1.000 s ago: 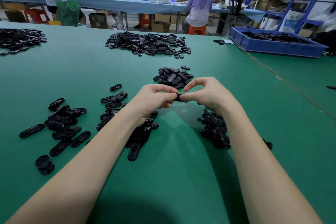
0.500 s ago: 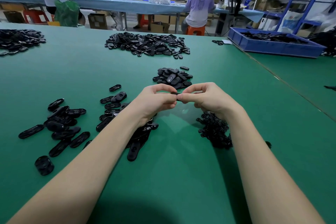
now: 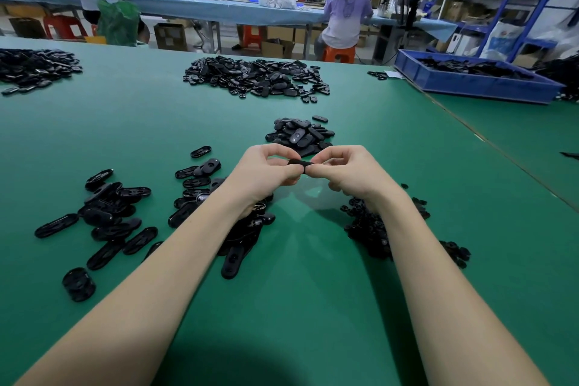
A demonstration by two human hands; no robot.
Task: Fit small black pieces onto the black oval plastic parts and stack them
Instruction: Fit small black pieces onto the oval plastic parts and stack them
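At the centre of the frame the fingers (image 3: 293, 170) of the left hand (image 3: 266, 174) and those of the right hand (image 3: 347, 172) are clamped from either end on one black oval part (image 3: 299, 162), held edge-on just above the desk (image 3: 150, 122). A second ago the hands sat a little lower in the frame with the dark part showing between the thumbs; half a second ago they had risen and drawn close, and now the fingertips press nearly together over the part, with more of its top edge in view. That reads as the small piece being pushed home, though the piece itself is hidden between the thumbs, so I cannot tell whether it is seated. If it is, the next move would be to lay this part down with the finished ones. Just above the hands lies a compact heap of ovals (image 3: 299, 136), probably the finished stack. Under the left wrist and out to the lower left are scattered empty oval parts (image 3: 116, 213); under the right forearm sits a heap of small black pieces (image 3: 369, 229). Toward the top of the frame are a larger pile (image 3: 257, 77) and, at upper right, a blue tray (image 3: 470, 84).
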